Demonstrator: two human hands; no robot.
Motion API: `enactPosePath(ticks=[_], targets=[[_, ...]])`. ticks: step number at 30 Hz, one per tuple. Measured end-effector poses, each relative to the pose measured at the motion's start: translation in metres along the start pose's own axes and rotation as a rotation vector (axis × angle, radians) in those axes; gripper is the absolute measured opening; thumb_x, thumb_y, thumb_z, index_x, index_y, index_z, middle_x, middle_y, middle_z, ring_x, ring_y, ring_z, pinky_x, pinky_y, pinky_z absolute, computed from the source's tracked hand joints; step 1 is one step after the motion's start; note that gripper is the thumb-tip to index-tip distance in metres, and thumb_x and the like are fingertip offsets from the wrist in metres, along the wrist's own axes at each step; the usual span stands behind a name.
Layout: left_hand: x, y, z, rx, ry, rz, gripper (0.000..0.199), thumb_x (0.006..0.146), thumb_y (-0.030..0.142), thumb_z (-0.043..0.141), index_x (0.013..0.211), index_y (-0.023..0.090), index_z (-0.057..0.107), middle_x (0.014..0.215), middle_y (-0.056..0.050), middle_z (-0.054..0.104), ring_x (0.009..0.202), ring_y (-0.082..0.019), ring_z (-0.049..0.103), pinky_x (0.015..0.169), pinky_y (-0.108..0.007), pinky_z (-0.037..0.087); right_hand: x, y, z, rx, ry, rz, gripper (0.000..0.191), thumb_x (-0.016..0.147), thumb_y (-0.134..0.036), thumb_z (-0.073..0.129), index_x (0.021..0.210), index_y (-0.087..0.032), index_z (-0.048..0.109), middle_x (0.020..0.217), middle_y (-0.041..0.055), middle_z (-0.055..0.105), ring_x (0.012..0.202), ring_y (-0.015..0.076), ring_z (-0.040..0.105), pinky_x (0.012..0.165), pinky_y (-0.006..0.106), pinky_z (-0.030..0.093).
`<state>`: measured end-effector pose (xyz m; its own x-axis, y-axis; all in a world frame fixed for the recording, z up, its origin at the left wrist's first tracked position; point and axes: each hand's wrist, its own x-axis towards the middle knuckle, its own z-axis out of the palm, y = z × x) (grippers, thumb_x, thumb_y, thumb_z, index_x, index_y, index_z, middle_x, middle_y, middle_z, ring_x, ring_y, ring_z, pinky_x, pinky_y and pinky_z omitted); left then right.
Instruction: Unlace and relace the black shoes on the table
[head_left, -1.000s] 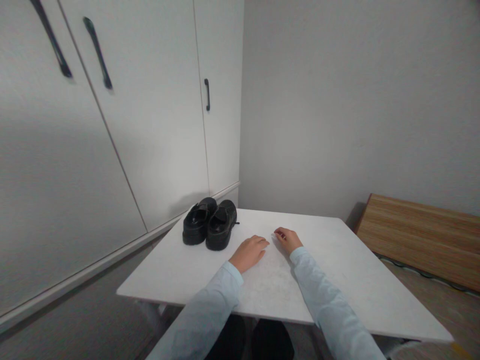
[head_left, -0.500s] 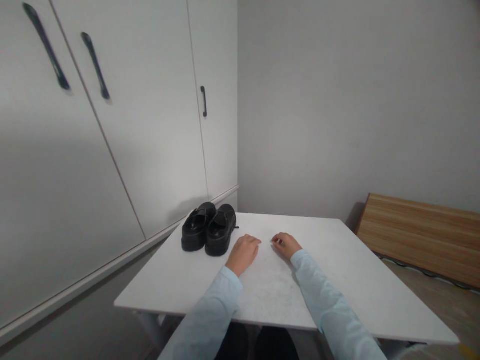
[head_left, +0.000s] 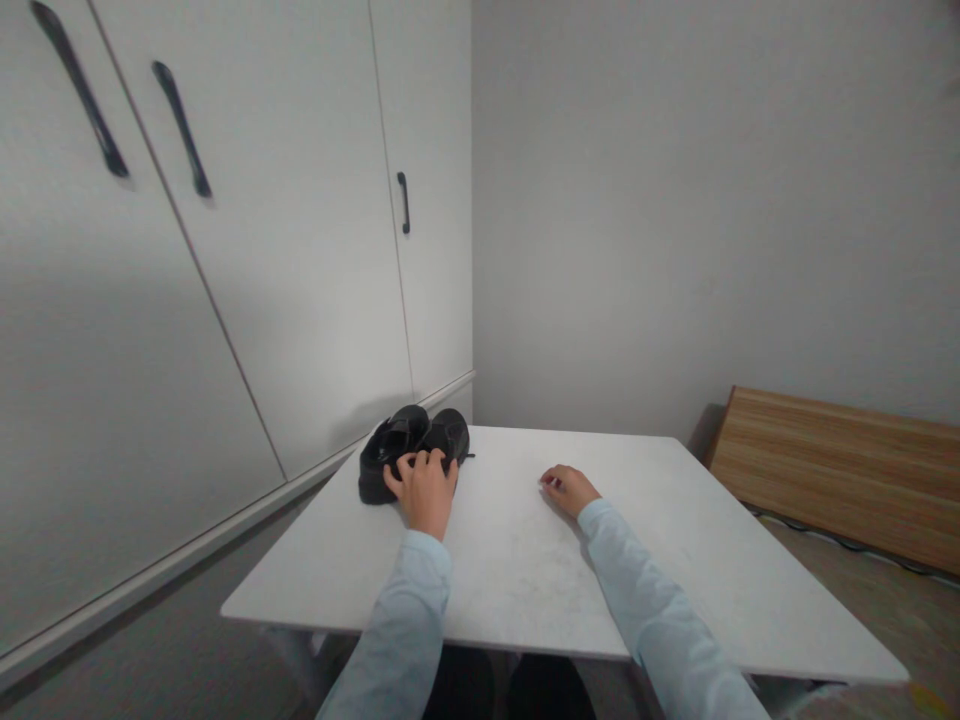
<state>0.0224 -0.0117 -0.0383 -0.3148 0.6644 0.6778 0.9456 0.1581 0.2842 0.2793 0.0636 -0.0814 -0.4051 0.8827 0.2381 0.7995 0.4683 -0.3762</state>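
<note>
Two black shoes stand side by side at the back left of the white table [head_left: 517, 590]: the left shoe [head_left: 375, 482] and the right shoe [head_left: 450, 430]. My left hand [head_left: 427, 490] is over the heel of the right shoe with its fingers spread and curved, covering much of it. Whether the fingertips touch the shoe I cannot tell. Resting on the table to the right, my right hand [head_left: 568, 490] has thumb and fingertips pinched together. A tiny whitish bit shows at the fingertips, too small to name.
White cabinet doors [head_left: 300, 300] with dark handles run along the left side, close to the shoes. Behind the table is a grey wall [head_left: 675, 220]. A wood-grain board [head_left: 832, 475] leans against that wall on the right.
My left hand has moved left from the middle of the table to the right shoe, and its fingers have spread. My right hand has stayed in place, still pinched.
</note>
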Motion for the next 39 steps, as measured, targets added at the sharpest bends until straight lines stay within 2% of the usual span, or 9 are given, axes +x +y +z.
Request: enactPosePath(ticks=[3, 6, 10, 17, 21, 26, 32, 36, 39], targets=[[0.0, -0.005, 0.004, -0.011, -0.056, 0.041, 0.015, 0.078, 0.031, 0.061, 0.088, 0.021, 0.064, 0.091, -0.007, 0.066, 0.104, -0.03, 0.044, 0.096, -0.052, 0.026, 0.0, 0.001, 0.002, -0.003, 0.007, 0.0, 0.02, 0.077, -0.015, 0.053, 0.089, -0.015, 0.069, 0.088, 0.0079, 0.069, 0.078, 0.0171, 0.06, 0.078, 0.028, 0.044], [0.001, -0.007, 0.006, -0.041, -0.104, 0.052, 0.016, 0.077, 0.029, 0.063, 0.09, 0.02, 0.063, 0.092, -0.007, 0.067, 0.102, -0.029, 0.045, 0.086, -0.042, 0.037, 0.0, 0.002, 0.003, -0.001, 0.018, 0.0, 0.021, 0.077, -0.015, 0.053, 0.089, -0.016, 0.069, 0.087, 0.0073, 0.069, 0.078, 0.0168, 0.06, 0.078, 0.028, 0.044], [0.003, -0.007, 0.006, -0.056, -0.129, 0.047, 0.014, 0.078, 0.028, 0.062, 0.09, 0.02, 0.063, 0.092, -0.008, 0.066, 0.1, -0.028, 0.045, 0.076, -0.036, 0.039, 0.0, 0.001, 0.001, 0.004, 0.011, 0.004, 0.02, 0.077, -0.015, 0.053, 0.089, -0.016, 0.069, 0.088, 0.0069, 0.069, 0.079, 0.0164, 0.059, 0.078, 0.027, 0.043], [0.003, -0.002, 0.006, -0.107, -0.025, 0.12, 0.011, 0.08, 0.026, 0.059, 0.087, 0.02, 0.064, 0.087, -0.007, 0.066, 0.094, -0.027, 0.047, 0.081, -0.039, 0.037, -0.001, -0.003, -0.002, -0.001, 0.003, 0.01, 0.02, 0.077, -0.015, 0.053, 0.089, -0.016, 0.069, 0.086, 0.007, 0.069, 0.078, 0.0162, 0.059, 0.077, 0.027, 0.044], [0.001, 0.003, 0.004, -0.153, 0.085, 0.199, 0.013, 0.084, 0.026, 0.054, 0.086, 0.019, 0.065, 0.081, -0.007, 0.065, 0.089, -0.026, 0.049, 0.088, -0.042, 0.034, -0.001, -0.004, -0.003, -0.005, 0.011, 0.014, 0.02, 0.078, -0.014, 0.052, 0.088, -0.016, 0.069, 0.086, 0.0067, 0.069, 0.077, 0.0164, 0.06, 0.077, 0.027, 0.044], [-0.003, 0.012, 0.0, -0.191, 0.13, 0.315, 0.02, 0.087, 0.029, 0.05, 0.086, 0.02, 0.067, 0.075, -0.006, 0.063, 0.081, -0.022, 0.051, 0.086, -0.04, 0.034, -0.002, -0.006, -0.003, 0.034, 0.024, 0.023, 0.019, 0.078, -0.015, 0.052, 0.087, -0.017, 0.068, 0.084, 0.0063, 0.069, 0.076, 0.016, 0.06, 0.077, 0.028, 0.045], [-0.017, 0.033, 0.0, -0.258, 0.162, 0.535, 0.017, 0.088, 0.027, 0.051, 0.086, 0.021, 0.067, 0.068, -0.003, 0.06, 0.072, -0.019, 0.049, 0.081, -0.037, 0.035, -0.001, -0.009, -0.003, 0.271, 0.138, 0.064, 0.029, 0.08, -0.022, 0.05, 0.106, -0.017, 0.06, 0.092, 0.0073, 0.067, 0.072, 0.0144, 0.059, 0.071, 0.028, 0.049], [-0.028, 0.048, 0.002, -0.308, 0.138, 0.657, 0.016, 0.087, 0.026, 0.052, 0.089, 0.021, 0.067, 0.068, -0.003, 0.059, 0.073, -0.018, 0.049, 0.079, -0.038, 0.036, 0.001, -0.007, -0.005, 0.473, 0.277, 0.105, 0.042, 0.082, -0.032, 0.047, 0.122, -0.018, 0.049, 0.104, 0.0105, 0.063, 0.079, 0.0163, 0.061, 0.069, 0.029, 0.051], [-0.034, 0.054, 0.003, -0.342, 0.101, 0.721, 0.017, 0.088, 0.025, 0.05, 0.089, 0.021, 0.067, 0.067, -0.003, 0.058, 0.073, -0.018, 0.049, 0.077, -0.038, 0.036, 0.001, -0.005, -0.009, 0.592, 0.323, 0.162, 0.045, 0.085, -0.04, 0.04, 0.125, -0.018, 0.047, 0.107, 0.0118, 0.061, 0.086, 0.0186, 0.061, 0.069, 0.031, 0.052]])
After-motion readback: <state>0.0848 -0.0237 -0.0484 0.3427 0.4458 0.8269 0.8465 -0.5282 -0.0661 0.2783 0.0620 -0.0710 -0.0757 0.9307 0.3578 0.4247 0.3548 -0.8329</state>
